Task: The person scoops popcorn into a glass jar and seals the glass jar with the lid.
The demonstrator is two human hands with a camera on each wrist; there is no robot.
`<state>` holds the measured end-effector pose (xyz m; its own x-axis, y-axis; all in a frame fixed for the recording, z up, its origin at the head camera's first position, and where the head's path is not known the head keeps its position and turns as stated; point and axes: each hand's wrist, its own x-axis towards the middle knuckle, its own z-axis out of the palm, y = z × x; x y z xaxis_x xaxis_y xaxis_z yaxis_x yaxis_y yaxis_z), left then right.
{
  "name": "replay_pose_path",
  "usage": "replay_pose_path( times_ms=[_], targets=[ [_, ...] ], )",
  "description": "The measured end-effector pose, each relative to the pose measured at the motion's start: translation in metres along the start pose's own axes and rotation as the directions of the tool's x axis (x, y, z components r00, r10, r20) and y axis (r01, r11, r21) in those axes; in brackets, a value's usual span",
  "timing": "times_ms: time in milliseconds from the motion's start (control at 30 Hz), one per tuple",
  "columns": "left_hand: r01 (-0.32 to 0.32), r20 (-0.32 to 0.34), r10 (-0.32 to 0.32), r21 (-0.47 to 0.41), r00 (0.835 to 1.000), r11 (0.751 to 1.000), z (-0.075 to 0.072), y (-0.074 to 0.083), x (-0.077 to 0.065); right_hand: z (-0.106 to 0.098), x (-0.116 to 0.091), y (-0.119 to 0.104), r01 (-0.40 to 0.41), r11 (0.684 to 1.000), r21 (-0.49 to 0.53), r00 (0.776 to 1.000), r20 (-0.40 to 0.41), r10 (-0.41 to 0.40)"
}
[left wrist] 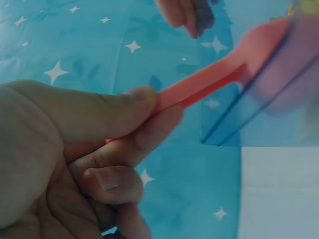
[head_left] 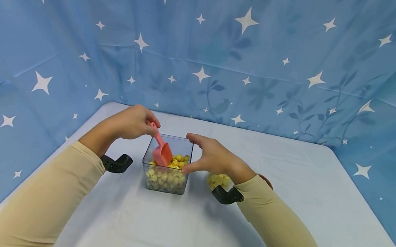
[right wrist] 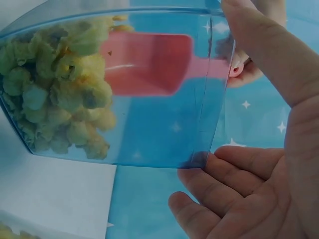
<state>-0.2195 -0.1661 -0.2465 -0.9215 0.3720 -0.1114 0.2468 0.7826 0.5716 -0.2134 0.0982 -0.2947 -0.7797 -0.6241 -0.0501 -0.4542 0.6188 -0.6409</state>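
Observation:
A clear square plastic container (head_left: pixel 166 179), partly filled with yellow popcorn (head_left: pixel 179 161), stands on the white table. My left hand (head_left: pixel 134 122) pinches the handle of a pink scoop (head_left: pixel 162 154) between thumb and fingers, as the left wrist view shows. The scoop's bowl tilts down inside the container, its lower end at the popcorn. My right hand (head_left: pixel 213 154) spans the container's right side, thumb at the front corner and fingers at the back corner of the rim. In the right wrist view the scoop (right wrist: pixel 149 64) shows through the clear wall, with popcorn (right wrist: pixel 65 89) beside it.
More popcorn (head_left: pixel 219 180) lies to the right of the container, partly hidden by my right wrist. A brown curved edge (head_left: pixel 265 180) peeks out behind the right forearm. A blue curtain (head_left: pixel 201 64) with white stars hangs around the white table (head_left: pixel 139 225).

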Motion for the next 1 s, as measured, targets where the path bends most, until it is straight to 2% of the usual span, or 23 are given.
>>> replay_pose_path(
  times_ms=[167, 267, 600, 867, 1000],
  targets=[
    [-0.010, 0.063, 0.012, -0.026, 0.998, 1.000, 0.016, -0.007, 0.004, 0.001, 0.000, 0.000, -0.018, 1.000, 0.008, 1.000, 0.000, 0.018],
    [0.009, 0.078, -0.002, -0.081, 0.997, 0.997, 0.020, -0.012, 0.004, 0.001, 0.001, 0.000, -0.024, 1.000, 0.008, 1.000, 0.001, 0.024],
    [0.027, 0.062, -0.015, -0.196, 0.998, 0.980, 0.018, -0.021, 0.002, 0.001, -0.002, 0.001, -0.009, 1.000, -0.010, 1.000, -0.010, 0.009],
    [0.014, 0.065, 0.003, -0.256, 0.998, 0.967, 0.025, -0.023, 0.003, 0.002, -0.001, 0.002, -0.006, 1.000, -0.004, 1.000, -0.009, 0.006],
    [0.027, 0.048, -0.012, -0.323, 0.999, 0.946, 0.026, -0.028, 0.002, 0.001, -0.002, 0.002, -0.004, 1.000, -0.003, 1.000, -0.009, 0.004]
  ],
)
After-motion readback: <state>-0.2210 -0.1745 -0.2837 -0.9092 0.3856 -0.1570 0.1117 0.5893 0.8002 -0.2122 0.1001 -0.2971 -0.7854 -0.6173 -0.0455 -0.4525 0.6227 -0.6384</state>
